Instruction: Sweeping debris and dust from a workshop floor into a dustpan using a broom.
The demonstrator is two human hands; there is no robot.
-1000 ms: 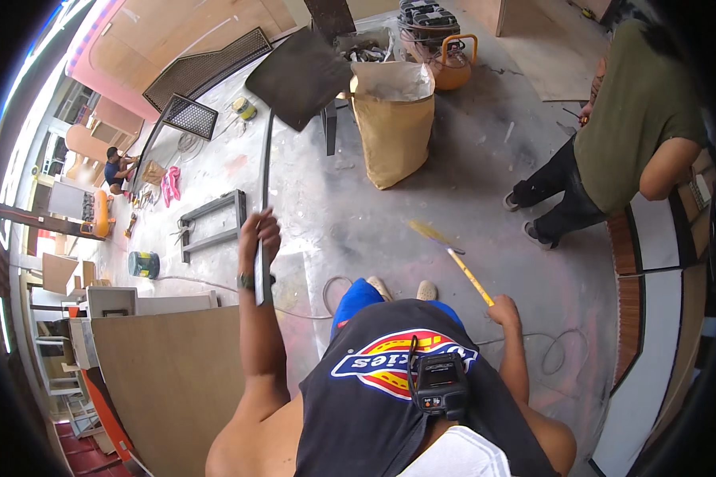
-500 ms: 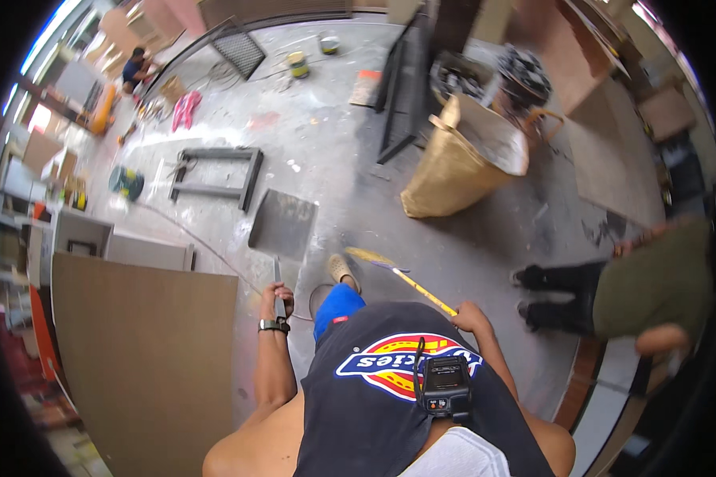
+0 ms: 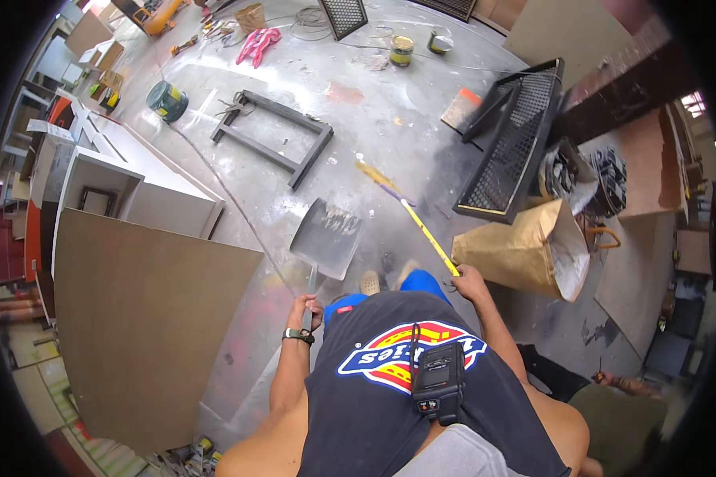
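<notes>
My left hand [image 3: 305, 310], with a watch on its wrist, is closed round the upright handle of a grey dustpan [image 3: 324, 245]. The pan lies low over the floor ahead of my feet, with pale marks along its far part; I cannot tell whether it touches. In my right hand [image 3: 471, 284] is the yellow stick of a broom [image 3: 426, 236]. Its yellowish bristle head reaches forward to the floor, beyond the dustpan and to its right. A large brown paper sack [image 3: 509, 248] leans open just right of my right hand.
A dark metal frame [image 3: 274, 137] lies ahead, and black mesh racks [image 3: 507, 151] stand at right. A cord [image 3: 223, 183] crosses the floor from a dark bucket [image 3: 167, 101]. A big brown board [image 3: 147, 326] fills the left. Close behind on my right is another person [image 3: 616, 425].
My view has turned left, so the sack and the other person sit lower in the picture. The broom head is farther out from my feet. Both hands keep their holds.
</notes>
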